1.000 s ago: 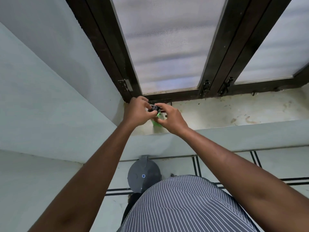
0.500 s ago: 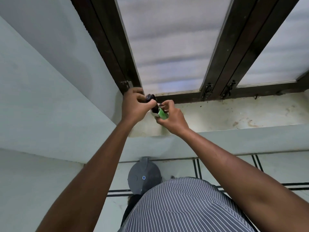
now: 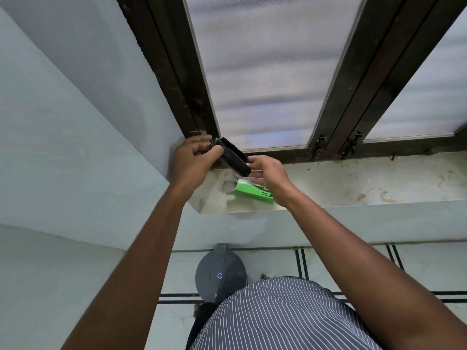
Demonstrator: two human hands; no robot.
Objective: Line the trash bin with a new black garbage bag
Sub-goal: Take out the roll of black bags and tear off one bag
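Black garbage bag roll (image 3: 233, 157) sits raised above the window sill (image 3: 353, 180), slanting between both hands. The left hand (image 3: 194, 160) is curled around its upper end, fingers closed on it; the right hand (image 3: 267, 170) pinches the lower end with its fingertips. Just under the right hand, a green packet (image 3: 252, 192) lies on the sill. Far below, the grey trash bin (image 3: 217, 276) stands on the floor, lid closed.
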